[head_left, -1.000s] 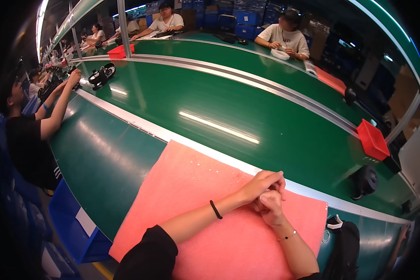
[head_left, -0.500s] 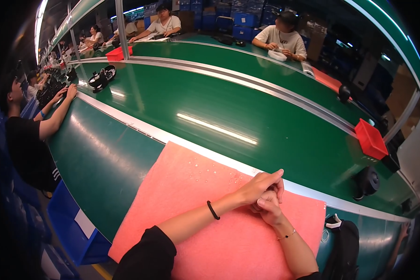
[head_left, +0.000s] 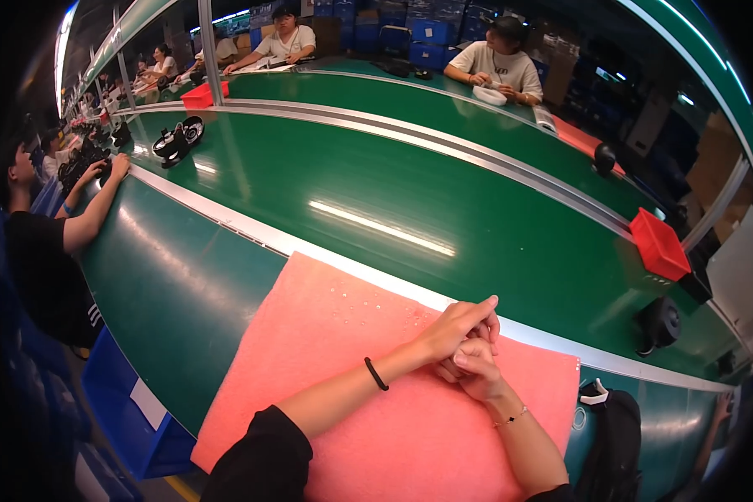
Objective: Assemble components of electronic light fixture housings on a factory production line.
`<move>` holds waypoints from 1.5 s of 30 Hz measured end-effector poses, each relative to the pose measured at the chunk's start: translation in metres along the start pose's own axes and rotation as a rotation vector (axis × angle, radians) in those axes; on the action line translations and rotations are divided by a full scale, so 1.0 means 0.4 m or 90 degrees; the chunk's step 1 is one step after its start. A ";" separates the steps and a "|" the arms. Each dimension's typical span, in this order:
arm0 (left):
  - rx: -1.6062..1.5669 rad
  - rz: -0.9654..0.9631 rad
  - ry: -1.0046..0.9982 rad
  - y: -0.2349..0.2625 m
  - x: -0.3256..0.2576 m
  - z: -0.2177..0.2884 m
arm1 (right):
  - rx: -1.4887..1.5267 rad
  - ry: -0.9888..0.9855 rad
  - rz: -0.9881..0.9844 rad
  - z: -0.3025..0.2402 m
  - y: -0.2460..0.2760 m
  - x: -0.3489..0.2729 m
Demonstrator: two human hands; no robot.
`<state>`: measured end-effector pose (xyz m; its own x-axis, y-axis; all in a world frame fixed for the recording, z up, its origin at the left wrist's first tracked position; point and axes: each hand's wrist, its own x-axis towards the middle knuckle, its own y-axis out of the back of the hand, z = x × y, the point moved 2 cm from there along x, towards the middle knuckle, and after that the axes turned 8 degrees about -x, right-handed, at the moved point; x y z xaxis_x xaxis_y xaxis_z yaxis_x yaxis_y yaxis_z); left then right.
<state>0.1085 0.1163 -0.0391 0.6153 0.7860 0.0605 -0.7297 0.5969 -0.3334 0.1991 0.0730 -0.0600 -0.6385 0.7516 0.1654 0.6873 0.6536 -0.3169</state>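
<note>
My left hand and my right hand meet above the right part of a pink cloth mat. The fingers of both are curled together, the left lying over the right. Whatever they may hold between them is hidden. Small clear ring-like pieces are scattered on the mat's far part, left of my hands. A black band circles my left wrist, and a thin bracelet my right.
Beyond the mat runs a green conveyor with a metal edge. On it stand a black device at left, a red bin and a black round device at right. A black bag-like object lies right of the mat. Co-workers sit left and across.
The whole view has shifted slightly. My hands stay clasped over the mat, with only a slight change in finger pose. The small pieces lie as before.
</note>
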 end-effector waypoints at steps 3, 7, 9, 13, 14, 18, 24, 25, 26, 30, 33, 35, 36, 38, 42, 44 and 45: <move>-0.022 -0.015 0.012 0.003 0.007 -0.015 | 0.017 0.005 0.021 -0.004 0.001 -0.001; -0.086 -0.013 0.039 0.012 0.018 -0.034 | 0.033 -0.035 0.030 -0.007 0.008 0.003; -0.093 -0.019 0.033 0.011 0.016 -0.026 | 0.033 -0.050 0.023 -0.009 0.008 0.003; -0.106 -0.014 0.023 0.022 0.014 -0.035 | 0.039 -0.048 0.015 -0.015 -0.005 0.010; -0.108 -0.012 0.022 0.021 0.015 -0.038 | 0.030 -0.041 0.024 -0.015 -0.001 0.006; -0.079 -0.035 0.007 0.019 0.019 -0.038 | 0.009 -0.045 0.031 -0.016 0.001 0.003; -0.069 -0.034 0.006 0.027 0.020 -0.040 | -0.017 -0.065 0.029 -0.005 0.006 0.004; -0.068 -0.033 0.007 0.028 0.020 -0.041 | -0.026 -0.067 0.038 -0.004 0.005 0.005; -0.062 -0.033 0.005 0.029 0.020 -0.041 | -0.025 -0.067 0.038 -0.002 0.007 0.005; -0.048 -0.038 -0.004 0.031 0.019 -0.040 | -0.014 -0.056 0.029 0.004 0.011 0.006; -0.044 -0.041 -0.014 0.029 0.021 -0.040 | -0.015 -0.053 0.028 0.002 0.011 0.006; -0.044 -0.040 -0.013 0.029 0.022 -0.041 | -0.015 -0.052 0.026 0.002 0.013 0.005; -0.044 -0.038 -0.010 0.028 0.023 -0.042 | -0.015 -0.052 0.024 0.003 0.015 0.004; -0.049 -0.036 -0.010 0.029 0.021 -0.042 | -0.015 -0.053 0.022 0.002 0.013 0.005; -0.037 -0.036 -0.011 0.031 0.019 -0.039 | -0.018 -0.058 0.028 -0.005 0.005 0.007; -0.036 -0.036 -0.009 0.029 0.019 -0.039 | -0.017 -0.057 0.027 -0.007 0.005 0.007; -0.035 -0.035 -0.007 0.029 0.019 -0.038 | -0.017 -0.060 0.025 -0.007 0.005 0.006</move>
<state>0.1095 0.1267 -0.0569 0.6503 0.7544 0.0900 -0.6776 0.6294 -0.3804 0.1998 0.0765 -0.0576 -0.6395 0.7660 0.0650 0.7208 0.6269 -0.2958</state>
